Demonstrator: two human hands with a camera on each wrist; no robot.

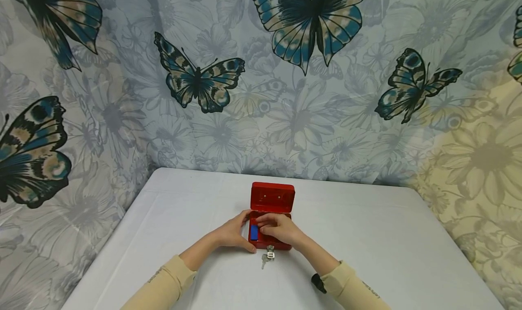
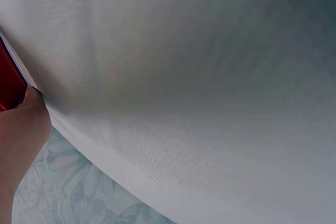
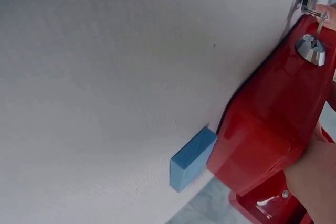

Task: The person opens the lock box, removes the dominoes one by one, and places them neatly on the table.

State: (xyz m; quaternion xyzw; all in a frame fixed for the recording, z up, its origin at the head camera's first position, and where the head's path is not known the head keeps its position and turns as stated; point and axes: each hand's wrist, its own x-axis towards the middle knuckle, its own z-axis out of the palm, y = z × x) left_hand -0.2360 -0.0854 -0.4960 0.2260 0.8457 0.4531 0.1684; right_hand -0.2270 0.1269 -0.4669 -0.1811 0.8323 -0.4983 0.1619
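Observation:
A red cash box (image 1: 271, 244) stands on the table with its lid (image 1: 272, 197) raised. My left hand (image 1: 234, 230) grips the box's left side, its thumb at the front corner and its fingers toward the back. Over the inside of the box reaches my right hand (image 1: 281, 227), thumb and fingers apart and nothing visible between them. Left of its fingertips, a blue block (image 1: 254, 232) sits in the box. Keys (image 1: 267, 258) hang from the front lock (image 3: 311, 50). In the right wrist view another blue block (image 3: 192, 158) rests on the table beside the box.
A white cloth covers the table (image 1: 367, 237). Behind and beside it hangs butterfly-patterned fabric (image 1: 302, 115). Near my right sleeve a small black object (image 1: 318, 283) shows.

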